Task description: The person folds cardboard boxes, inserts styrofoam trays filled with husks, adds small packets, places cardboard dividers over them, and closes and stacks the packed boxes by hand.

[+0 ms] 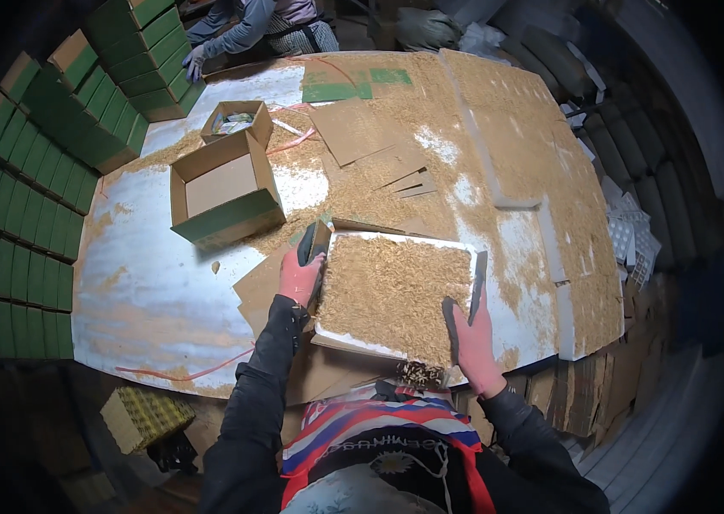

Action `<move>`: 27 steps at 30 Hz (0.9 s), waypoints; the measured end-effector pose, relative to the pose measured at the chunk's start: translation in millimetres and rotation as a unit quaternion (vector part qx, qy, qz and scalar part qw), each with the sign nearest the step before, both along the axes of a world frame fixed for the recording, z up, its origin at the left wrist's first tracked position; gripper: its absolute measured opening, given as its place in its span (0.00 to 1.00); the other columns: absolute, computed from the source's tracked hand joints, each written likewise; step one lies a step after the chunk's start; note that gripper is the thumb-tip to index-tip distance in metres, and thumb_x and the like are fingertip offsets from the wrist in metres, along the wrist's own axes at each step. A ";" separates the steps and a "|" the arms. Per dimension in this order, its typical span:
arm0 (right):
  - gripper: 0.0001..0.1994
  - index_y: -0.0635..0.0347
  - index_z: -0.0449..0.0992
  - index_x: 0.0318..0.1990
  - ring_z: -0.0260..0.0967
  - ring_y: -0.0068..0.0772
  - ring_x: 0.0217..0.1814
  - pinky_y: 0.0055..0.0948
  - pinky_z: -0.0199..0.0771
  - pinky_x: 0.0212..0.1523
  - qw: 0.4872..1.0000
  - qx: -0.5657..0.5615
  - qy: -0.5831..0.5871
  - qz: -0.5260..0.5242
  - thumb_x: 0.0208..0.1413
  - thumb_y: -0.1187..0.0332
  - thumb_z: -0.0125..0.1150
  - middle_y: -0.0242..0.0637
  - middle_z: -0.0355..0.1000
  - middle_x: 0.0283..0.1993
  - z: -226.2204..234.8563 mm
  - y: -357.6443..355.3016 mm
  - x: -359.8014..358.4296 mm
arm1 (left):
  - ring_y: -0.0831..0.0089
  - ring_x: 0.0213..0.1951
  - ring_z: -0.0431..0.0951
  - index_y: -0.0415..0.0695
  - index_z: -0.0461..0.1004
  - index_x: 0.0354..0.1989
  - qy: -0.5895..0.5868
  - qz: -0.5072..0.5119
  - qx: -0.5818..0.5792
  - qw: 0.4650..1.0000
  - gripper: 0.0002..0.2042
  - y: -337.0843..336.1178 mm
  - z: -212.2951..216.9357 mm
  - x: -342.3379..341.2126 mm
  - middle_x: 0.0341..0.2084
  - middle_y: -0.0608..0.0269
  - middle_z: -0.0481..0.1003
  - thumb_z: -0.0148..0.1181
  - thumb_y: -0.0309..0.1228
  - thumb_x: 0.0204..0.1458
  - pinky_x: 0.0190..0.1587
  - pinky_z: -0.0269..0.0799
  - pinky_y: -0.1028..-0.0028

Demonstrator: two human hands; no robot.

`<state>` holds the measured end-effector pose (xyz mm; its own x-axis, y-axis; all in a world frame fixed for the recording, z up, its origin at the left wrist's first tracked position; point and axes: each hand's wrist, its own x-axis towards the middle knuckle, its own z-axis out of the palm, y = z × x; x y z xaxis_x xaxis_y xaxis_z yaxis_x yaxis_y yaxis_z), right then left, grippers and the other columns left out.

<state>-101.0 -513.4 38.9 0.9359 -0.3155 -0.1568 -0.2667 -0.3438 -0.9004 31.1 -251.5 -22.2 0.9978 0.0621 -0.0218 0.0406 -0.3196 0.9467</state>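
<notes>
In front of me a shallow cardboard box [355, 346] is filled level with tan shavings [396, 287], and a white rim shows around them. My left hand [300, 276], in a pink and dark grey glove, is closed around its left side. On the right side, my gloved right hand [474, 344] grips the wall, its thumb lying over the shavings. A small dark clump of loose bits [421, 374] hangs at the near edge, below the box. What lies under the shavings is hidden.
An open green-brown box [229, 224] and a smaller one [236, 120] stand far left. Green boxes [23, 257] are stacked at the left edge. Cardboard sheets [351, 130] lie beyond my hands. Shavings-covered slabs [516, 128] line the right. A co-worker [246, 30] stands across the table.
</notes>
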 end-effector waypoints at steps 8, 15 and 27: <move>0.19 0.63 0.69 0.49 0.62 0.53 0.51 0.41 0.67 0.49 0.855 -0.478 -0.074 0.185 0.47 0.69 0.58 0.50 0.62 0.53 22.1 21.6 17.9 | 0.60 0.42 0.76 0.41 0.59 0.60 -0.004 0.010 0.057 0.998 0.29 4.3 8.9 -41.1 0.38 0.45 0.75 0.57 0.22 0.45 0.47 0.67 0.71; 0.30 0.68 0.67 0.52 0.65 0.45 0.53 0.32 0.63 0.52 0.987 -0.094 0.020 0.131 0.42 0.60 0.67 0.51 0.67 0.51 -25.1 -78.3 193.6 | 0.82 0.41 0.69 0.37 0.61 0.58 0.031 0.027 0.034 0.999 0.27 39.0 56.3 -66.5 0.42 0.56 0.74 0.51 0.16 0.45 0.46 0.64 0.79; 0.20 0.72 0.74 0.42 0.69 0.22 0.35 0.22 0.70 0.37 0.953 0.078 0.163 0.242 0.40 0.70 0.70 0.35 0.74 0.36 -127.7 -110.0 256.3 | 0.79 0.46 0.67 0.33 0.62 0.57 0.169 0.154 0.019 0.973 0.26 46.7 63.7 -73.9 0.48 0.58 0.71 0.48 0.15 0.44 0.49 0.63 0.79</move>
